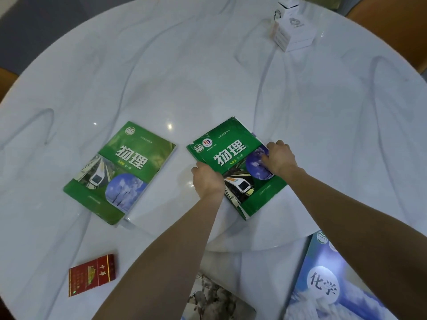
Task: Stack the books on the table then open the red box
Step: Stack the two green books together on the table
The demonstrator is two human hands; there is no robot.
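Observation:
Two green physics books lie on the white marble table (208, 72). The right green book (233, 155) is gripped by both hands: my left hand (208, 179) clasps its left edge, my right hand (280, 158) holds its right edge. The left green book (117, 172) lies flat and apart, untouched. A blue chemistry book (328, 285) rests at the bottom right, partly under my right forearm. Another book with a grey picture cover (215, 299) sits at the bottom edge. The red box (92, 274) lies shut at the bottom left.
A white carton (292, 31) stands at the far right of the table. Brown chair backs show beyond the table's rim at the upper right and left.

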